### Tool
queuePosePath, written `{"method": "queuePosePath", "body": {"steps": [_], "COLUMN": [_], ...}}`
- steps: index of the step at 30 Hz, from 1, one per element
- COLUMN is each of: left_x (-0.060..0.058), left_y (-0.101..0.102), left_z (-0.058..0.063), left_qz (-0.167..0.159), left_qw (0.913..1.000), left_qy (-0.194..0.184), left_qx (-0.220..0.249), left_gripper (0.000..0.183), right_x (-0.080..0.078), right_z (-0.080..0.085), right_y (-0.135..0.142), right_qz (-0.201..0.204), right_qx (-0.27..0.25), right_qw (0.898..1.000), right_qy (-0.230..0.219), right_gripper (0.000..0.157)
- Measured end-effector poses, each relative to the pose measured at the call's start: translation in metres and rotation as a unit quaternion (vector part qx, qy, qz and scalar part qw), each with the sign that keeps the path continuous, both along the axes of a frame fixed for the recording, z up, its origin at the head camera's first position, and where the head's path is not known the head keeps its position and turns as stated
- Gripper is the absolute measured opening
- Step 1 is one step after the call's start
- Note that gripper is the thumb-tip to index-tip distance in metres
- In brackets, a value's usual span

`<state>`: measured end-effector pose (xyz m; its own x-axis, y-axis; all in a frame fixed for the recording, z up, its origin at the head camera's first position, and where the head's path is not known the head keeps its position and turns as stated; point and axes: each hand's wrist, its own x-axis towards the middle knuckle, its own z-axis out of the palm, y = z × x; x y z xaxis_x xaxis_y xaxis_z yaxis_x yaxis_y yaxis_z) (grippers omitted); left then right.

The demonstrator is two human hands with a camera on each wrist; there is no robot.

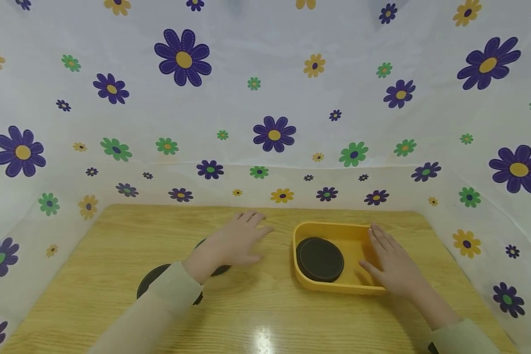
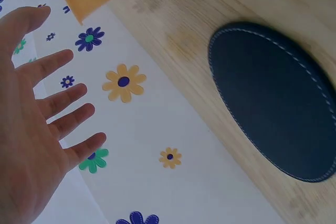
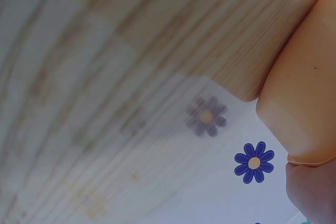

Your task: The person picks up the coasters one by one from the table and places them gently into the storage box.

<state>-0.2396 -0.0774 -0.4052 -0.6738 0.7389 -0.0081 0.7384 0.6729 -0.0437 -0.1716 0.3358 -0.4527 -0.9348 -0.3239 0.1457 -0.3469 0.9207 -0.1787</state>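
Note:
A yellow open tray (image 1: pixel 358 290) sits on the table, right of the middle. Inside its left end lies a round dark coaster (image 1: pixel 320 259). My right hand (image 1: pixel 394 265) rests at the tray's right end, its fingers straight along the rim and its thumb reaching over the inside. My left hand (image 1: pixel 232 241) hovers left of the tray with fingers spread, holding nothing. Beneath the left wrist and forearm, two more dark round pieces are partly hidden. One, a stitched coaster (image 2: pixel 273 100), shows in the left wrist view.
The wooden table (image 1: pixel 265 314) ends at a white sheet with printed flowers (image 1: pixel 265 103), which stands behind it and along both sides. A dark band (image 1: pixel 198 298) shows at the left wrist.

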Motion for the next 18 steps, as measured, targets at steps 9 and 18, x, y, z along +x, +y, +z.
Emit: {"method": "queuePosePath", "body": {"steps": [9, 18], "left_x": [0.000, 0.003], "left_y": [-0.026, -0.051], "left_z": [-0.010, -0.022], "left_qz": [0.020, 0.016], "left_qw": [0.9998, 0.9993], "left_qy": [0.006, 0.023], "left_qx": [0.001, 0.025], "left_gripper": [0.067, 0.060], "right_x": [0.000, -0.001], "right_z": [-0.002, -0.004], "right_y": [0.000, 0.002], "right_qz": [-0.004, -0.002], "right_qx": [0.000, 0.001], "right_qw": [1.000, 1.000], "right_qy": [0.003, 0.004], "right_gripper": [0.087, 0.087]}}
